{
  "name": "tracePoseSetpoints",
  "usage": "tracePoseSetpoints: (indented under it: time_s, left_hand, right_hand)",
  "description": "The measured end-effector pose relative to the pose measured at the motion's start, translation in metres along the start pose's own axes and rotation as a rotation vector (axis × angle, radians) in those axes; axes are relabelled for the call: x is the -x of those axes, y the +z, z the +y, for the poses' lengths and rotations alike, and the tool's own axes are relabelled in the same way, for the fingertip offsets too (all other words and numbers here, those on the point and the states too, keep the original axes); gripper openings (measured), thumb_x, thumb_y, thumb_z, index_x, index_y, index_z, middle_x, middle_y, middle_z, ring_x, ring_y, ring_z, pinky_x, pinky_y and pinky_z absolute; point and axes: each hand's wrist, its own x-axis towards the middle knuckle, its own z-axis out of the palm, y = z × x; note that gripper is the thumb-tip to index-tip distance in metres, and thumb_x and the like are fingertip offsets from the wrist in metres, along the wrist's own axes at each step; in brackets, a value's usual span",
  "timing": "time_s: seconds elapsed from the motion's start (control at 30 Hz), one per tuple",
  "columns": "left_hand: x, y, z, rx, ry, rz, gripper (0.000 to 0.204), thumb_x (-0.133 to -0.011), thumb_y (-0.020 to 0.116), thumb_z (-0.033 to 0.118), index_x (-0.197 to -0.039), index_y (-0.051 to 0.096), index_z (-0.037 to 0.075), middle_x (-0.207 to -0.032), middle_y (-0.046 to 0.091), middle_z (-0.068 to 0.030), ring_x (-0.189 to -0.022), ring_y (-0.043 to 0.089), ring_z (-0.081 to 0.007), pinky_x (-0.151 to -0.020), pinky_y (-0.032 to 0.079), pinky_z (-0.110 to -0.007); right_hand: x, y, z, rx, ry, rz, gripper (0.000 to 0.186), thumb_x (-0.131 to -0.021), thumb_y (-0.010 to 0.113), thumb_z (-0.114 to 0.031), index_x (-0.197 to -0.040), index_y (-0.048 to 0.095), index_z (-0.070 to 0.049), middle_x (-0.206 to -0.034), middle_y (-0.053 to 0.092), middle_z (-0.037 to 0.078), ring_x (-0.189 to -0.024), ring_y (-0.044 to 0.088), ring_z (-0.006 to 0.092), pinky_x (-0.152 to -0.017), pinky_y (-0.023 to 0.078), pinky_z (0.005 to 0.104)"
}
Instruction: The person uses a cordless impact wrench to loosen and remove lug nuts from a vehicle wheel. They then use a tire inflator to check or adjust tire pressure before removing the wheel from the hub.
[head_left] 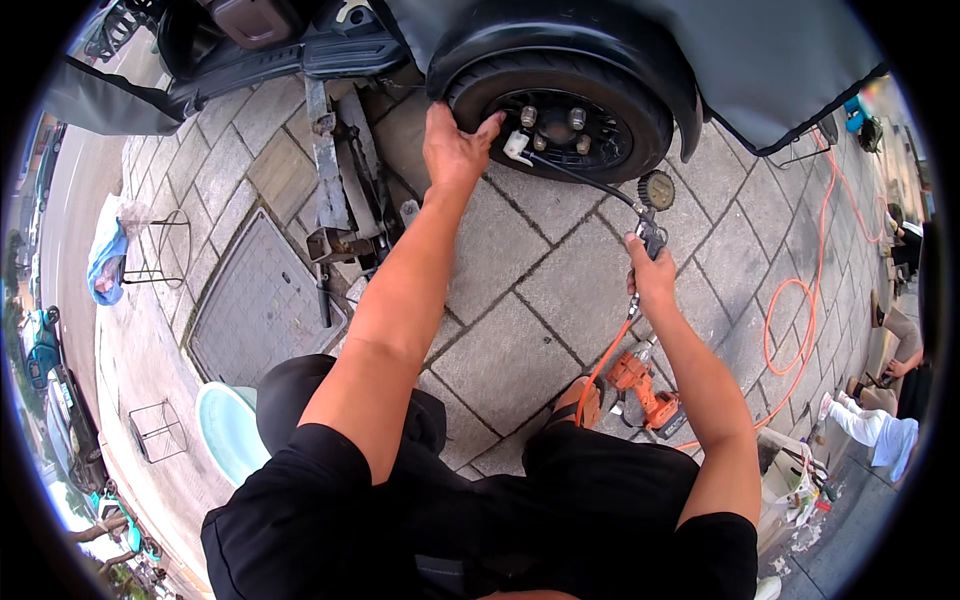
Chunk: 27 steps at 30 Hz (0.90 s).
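A black wheel (540, 115) with shiny lug nuts sits under the dark fender of a vehicle in front of me. My left hand (458, 150) rests against the lower left of its tire, thumb and fingers apart; some fingertips are hidden. In my right hand (652, 272) is a tire inflator gun (650, 238) with a round, black-rimmed gauge (656, 189) at its top. A short black hose (585, 180) runs from the gun to a white fitting (516, 146) at the wheel's rim. An orange air hose (603, 362) leaves the gun's lower end.
An orange cordless impact wrench (645, 392) lies by my right foot. Left of the wheel is a rusty metal jack (345, 185), near a ground cover plate (258, 308). A pale green basin (228, 430) stands left of my knee. Orange hose loops (770, 330) lie rightward, near people.
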Motion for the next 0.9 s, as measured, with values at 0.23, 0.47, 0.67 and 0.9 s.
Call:
tracePoseSetpoints:
  time_s: [0.23,0.47,0.67,0.9]
  left_hand:
    - [-0.008,-0.008,0.003,-0.145,0.008,-0.055,0.066,-0.073,0.094,0.036,-0.12,0.063,0.0,-0.117,0.068,-0.0232,-0.11,0.064,-0.0465,-0.093,0.052,-0.048]
    - [0.002,0.017,-0.022,0.021,0.031,0.083,0.081,-0.075,0.093,0.037,-0.133,0.055,-0.005,-0.132,0.061,-0.0251,-0.121,0.061,-0.0438,-0.101,0.05,-0.045]
    - [0.06,0.055,-0.027,0.27,-0.547,0.172,0.059,-0.09,0.083,0.043,-0.116,0.058,-0.002,-0.111,0.065,-0.0163,-0.096,0.068,-0.0258,-0.082,0.056,-0.04]
    - [0.053,0.044,-0.012,0.92,-0.843,-0.327,0.035,-0.105,0.066,0.039,-0.106,0.062,0.004,-0.084,0.067,-0.0072,-0.069,0.068,-0.0172,-0.063,0.059,-0.034]
  right_hand:
    - [-0.005,0.0,0.004,-0.022,0.011,-0.019,0.052,-0.091,0.081,-0.046,-0.096,0.053,-0.003,-0.065,0.055,0.004,-0.045,0.053,0.013,-0.04,0.041,0.0292]
    - [-0.009,-0.001,0.005,-0.01,-0.005,-0.012,0.053,-0.09,0.081,-0.047,-0.096,0.053,-0.002,-0.067,0.056,0.005,-0.045,0.053,0.0134,-0.04,0.042,0.0302]
    - [-0.018,0.0,0.016,0.002,0.087,-0.069,0.054,-0.089,0.082,-0.046,-0.097,0.055,0.0,-0.075,0.06,0.008,-0.053,0.058,0.0146,-0.044,0.047,0.0312]
    - [-0.034,0.014,0.024,0.208,0.295,-0.229,0.057,-0.09,0.079,-0.047,-0.107,0.064,0.005,-0.084,0.065,0.011,-0.072,0.067,0.0241,-0.063,0.056,0.0398]
